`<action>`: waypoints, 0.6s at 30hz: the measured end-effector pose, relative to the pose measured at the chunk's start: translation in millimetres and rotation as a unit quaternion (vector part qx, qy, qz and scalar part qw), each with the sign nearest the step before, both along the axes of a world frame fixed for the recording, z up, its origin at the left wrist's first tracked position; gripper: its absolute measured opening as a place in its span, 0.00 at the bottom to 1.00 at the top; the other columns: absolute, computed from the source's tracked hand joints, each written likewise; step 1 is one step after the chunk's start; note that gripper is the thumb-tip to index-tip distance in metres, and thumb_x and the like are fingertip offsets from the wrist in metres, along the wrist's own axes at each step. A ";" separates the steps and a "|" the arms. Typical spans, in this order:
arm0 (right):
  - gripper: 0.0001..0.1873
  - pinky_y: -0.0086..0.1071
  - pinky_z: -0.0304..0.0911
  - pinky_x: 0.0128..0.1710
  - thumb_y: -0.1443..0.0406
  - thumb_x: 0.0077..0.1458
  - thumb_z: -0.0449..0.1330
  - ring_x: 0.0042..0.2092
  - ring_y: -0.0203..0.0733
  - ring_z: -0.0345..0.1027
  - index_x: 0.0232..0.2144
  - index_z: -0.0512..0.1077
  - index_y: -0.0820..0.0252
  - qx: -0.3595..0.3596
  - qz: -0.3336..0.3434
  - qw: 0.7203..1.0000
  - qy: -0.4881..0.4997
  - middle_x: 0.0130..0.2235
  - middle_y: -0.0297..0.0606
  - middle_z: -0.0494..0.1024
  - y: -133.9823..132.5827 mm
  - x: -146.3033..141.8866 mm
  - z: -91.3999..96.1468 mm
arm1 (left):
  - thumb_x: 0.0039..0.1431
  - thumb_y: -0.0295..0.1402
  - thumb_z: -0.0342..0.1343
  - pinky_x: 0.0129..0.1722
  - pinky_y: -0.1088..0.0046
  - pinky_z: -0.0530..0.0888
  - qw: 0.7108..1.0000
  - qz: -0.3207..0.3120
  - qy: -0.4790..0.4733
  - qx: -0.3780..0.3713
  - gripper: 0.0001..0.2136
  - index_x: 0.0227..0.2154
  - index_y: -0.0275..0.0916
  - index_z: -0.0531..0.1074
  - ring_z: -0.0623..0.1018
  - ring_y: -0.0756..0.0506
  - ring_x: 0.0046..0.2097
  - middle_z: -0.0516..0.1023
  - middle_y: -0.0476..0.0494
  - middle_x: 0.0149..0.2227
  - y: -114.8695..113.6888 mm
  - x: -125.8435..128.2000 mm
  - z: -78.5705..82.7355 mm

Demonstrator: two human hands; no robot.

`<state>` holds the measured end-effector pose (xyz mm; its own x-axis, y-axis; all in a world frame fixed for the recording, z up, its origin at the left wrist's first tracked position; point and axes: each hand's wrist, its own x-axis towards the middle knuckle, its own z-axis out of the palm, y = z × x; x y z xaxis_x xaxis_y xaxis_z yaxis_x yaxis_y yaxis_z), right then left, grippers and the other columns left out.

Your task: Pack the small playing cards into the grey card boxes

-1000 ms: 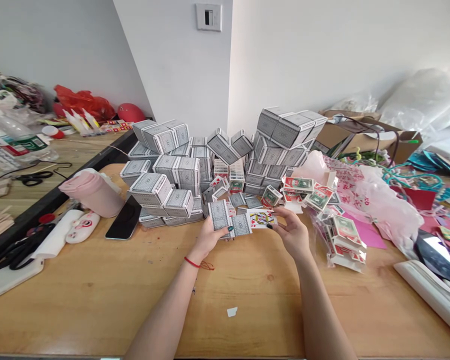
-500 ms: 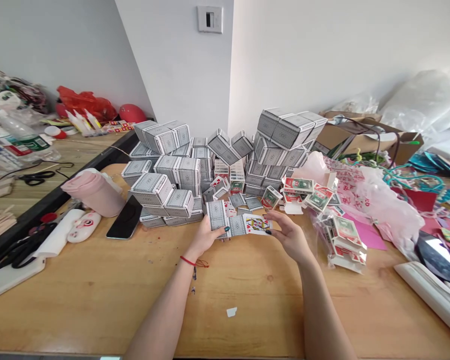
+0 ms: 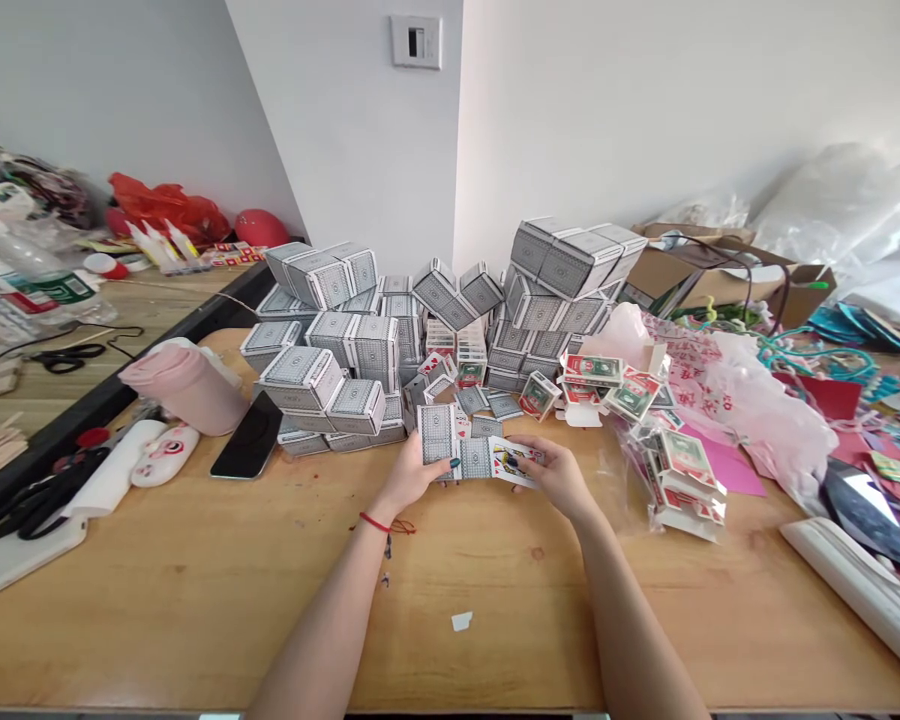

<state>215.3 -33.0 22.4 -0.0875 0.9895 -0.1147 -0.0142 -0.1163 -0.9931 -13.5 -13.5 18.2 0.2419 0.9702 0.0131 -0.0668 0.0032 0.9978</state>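
My left hand [image 3: 412, 478] grips a small stack of grey-backed playing cards [image 3: 439, 433], fingers curled round its lower edge. My right hand [image 3: 559, 475] pinches a face-up court card [image 3: 511, 461] and holds it against a face-down card [image 3: 476, 457] beside the left hand's stack. Both hands hover just above the wooden table [image 3: 195, 580], in front of a big pile of grey card boxes [image 3: 360, 340]. Loose cards [image 3: 495, 405] lie between the hands and the pile.
A black phone [image 3: 249, 438] and a pink roll [image 3: 187, 385] lie left of the pile. Red and green card packs [image 3: 682, 470] in plastic wrap sit to the right, with pink bags [image 3: 750, 400] and a cardboard box [image 3: 727, 270] behind. A paper scrap [image 3: 462, 621] lies near me.
My right hand has drawn the face-up card leftward and down, closer to the left hand's stack. The left hand has barely shifted.
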 end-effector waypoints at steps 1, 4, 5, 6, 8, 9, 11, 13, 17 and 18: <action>0.20 0.34 0.71 0.22 0.61 0.39 0.62 0.29 0.42 0.71 0.38 0.71 0.60 -0.005 -0.004 1.000 0.001 0.32 0.38 0.76 -0.1 -0.6 0.3 | 0.43 0.31 0.60 0.52 0.60 0.63 1.000 -0.001 -0.001 -0.003 0.27 0.48 0.36 0.59 0.67 0.41 0.52 0.67 0.38 0.51 -0.3 0.0 0.4; 0.18 0.32 0.70 0.19 0.61 0.38 0.63 0.28 0.41 0.70 0.35 0.73 0.61 -0.012 -0.012 1.000 -0.005 0.31 0.39 0.76 -0.3 0.4 0.9 | 0.43 0.31 0.60 0.51 0.59 0.65 1.000 -0.010 -0.006 -0.018 0.27 0.48 0.37 0.59 0.68 0.41 0.51 0.67 0.38 0.51 -1.2 0.2 1.4; 0.18 0.32 0.70 0.18 0.61 0.38 0.63 0.28 0.41 0.70 0.34 0.73 0.61 -0.013 -0.012 1.000 -0.006 0.30 0.38 0.76 -0.3 1.1 0.8 | 0.42 0.31 0.60 0.50 0.59 0.65 1.000 -0.012 -0.008 -0.021 0.27 0.48 0.37 0.59 0.69 0.41 0.50 0.68 0.38 0.50 -1.4 0.2 1.5; 0.17 0.32 0.70 0.18 0.61 0.38 0.63 0.27 0.40 0.70 0.34 0.73 0.62 -0.014 -0.012 1.000 -0.007 0.30 0.38 0.76 -0.3 1.7 0.6 | 0.42 0.31 0.61 0.50 0.59 0.65 1.000 -0.014 -0.011 -0.023 0.28 0.48 0.37 0.59 0.69 0.41 0.50 0.68 0.38 0.50 -1.5 0.3 1.4; 0.16 0.32 0.69 0.17 0.62 0.38 0.63 0.26 0.39 0.69 0.33 0.73 0.62 -0.016 -0.007 1.000 -0.009 0.29 0.38 0.76 -0.4 1.9 -0.3 | 0.41 0.31 0.61 0.50 0.60 0.65 0.999 -0.022 -0.016 -0.021 0.29 0.48 0.37 0.59 0.69 0.41 0.50 0.68 0.38 0.50 -1.5 0.2 0.8; 0.15 0.31 0.68 0.16 0.62 0.38 0.63 0.25 0.39 0.69 0.32 0.73 0.62 -0.018 -0.003 1.000 -0.014 0.28 0.38 0.76 -0.6 1.4 -0.8 | 0.41 0.30 0.61 0.50 0.60 0.65 0.999 -0.029 -0.015 -0.019 0.29 0.48 0.37 0.59 0.69 0.41 0.50 0.68 0.38 0.50 -1.4 0.1 0.3; 0.15 0.29 0.67 0.14 0.63 0.38 0.62 0.22 0.37 0.68 0.32 0.74 0.62 -0.016 0.002 1.000 -0.025 0.27 0.37 0.75 -0.9 -0.6 -1.5 | 0.41 0.30 0.61 0.51 0.60 0.64 0.999 -0.040 -0.007 -0.015 0.29 0.48 0.36 0.60 0.69 0.40 0.50 0.68 0.37 0.50 -1.2 -0.3 -0.6; 0.14 0.27 0.65 0.13 0.63 0.39 0.61 0.21 0.36 0.67 0.32 0.74 0.62 -0.007 0.000 0.999 -0.032 0.25 0.37 0.75 -1.2 -3.0 -1.8 | 0.41 0.31 0.61 0.51 0.59 0.64 0.999 -0.042 0.001 -0.009 0.29 0.49 0.35 0.60 0.68 0.40 0.50 0.67 0.37 0.50 -1.0 -0.8 -1.4; 0.15 0.26 0.64 0.13 0.62 0.39 0.62 0.21 0.34 0.65 0.32 0.73 0.63 0.005 -0.012 1.000 -0.023 0.25 0.36 0.74 -0.6 -4.6 -1.6 | 0.43 0.31 0.60 0.53 0.59 0.62 0.999 -0.041 -0.002 -0.001 0.30 0.50 0.36 0.58 0.67 0.41 0.52 0.66 0.37 0.52 -1.5 -0.9 -2.1; 0.15 0.25 0.63 0.13 0.62 0.38 0.62 0.21 0.34 0.65 0.32 0.73 0.63 0.003 -0.012 1.000 -0.014 0.25 0.36 0.74 -0.4 -4.0 -1.5 | 0.43 0.30 0.60 0.53 0.60 0.62 0.999 -0.042 -0.005 0.000 0.30 0.51 0.36 0.58 0.66 0.41 0.52 0.66 0.37 0.52 -1.8 -0.6 -1.9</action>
